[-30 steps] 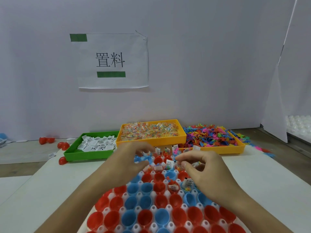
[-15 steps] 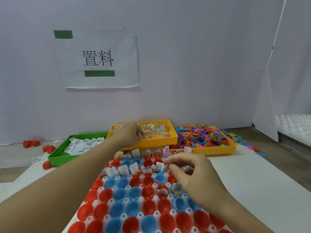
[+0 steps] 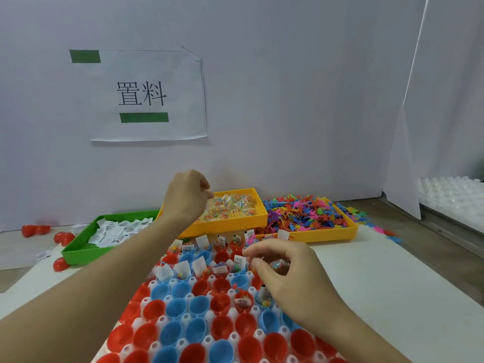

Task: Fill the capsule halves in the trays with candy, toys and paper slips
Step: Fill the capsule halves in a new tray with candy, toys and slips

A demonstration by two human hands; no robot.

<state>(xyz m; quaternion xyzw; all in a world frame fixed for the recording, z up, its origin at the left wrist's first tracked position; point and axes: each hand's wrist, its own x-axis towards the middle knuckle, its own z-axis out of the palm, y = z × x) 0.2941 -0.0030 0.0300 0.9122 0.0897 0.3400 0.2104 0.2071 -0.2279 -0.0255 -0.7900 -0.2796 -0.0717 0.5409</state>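
Right hand [image 3: 290, 273], near centre, hovering just above the capsule tray [image 3: 183, 344]: fingers curled, thumb and forefinger pinched together; a small coloured item shows between them, probably a candy packet, though its identity cannot be told. Beneath it lie the capsule halves [image 3: 199, 307], red and blue, seated open-side-up in the white tray. The near rows stand unfilled; the far rows, and a few cups just left of the right hand, already carry candy and upright paper slips [image 3: 201, 241].

Left hand [image 3: 187, 197], farther off: over the last second it has left the capsules and reached to the far yellow candy tray [image 3: 235, 223], where it is now raised at the tray's left edge, fingers curled at the candy packets [image 3: 230, 205]; whether it grips one cannot be told. The shift suggests a fresh candy pickup for the next empty cups.

Flanking the candy tray: green slip tray [image 3: 78, 254] at left, toy tray [image 3: 327, 233] heaped with coloured toys [image 3: 301, 214] at right.
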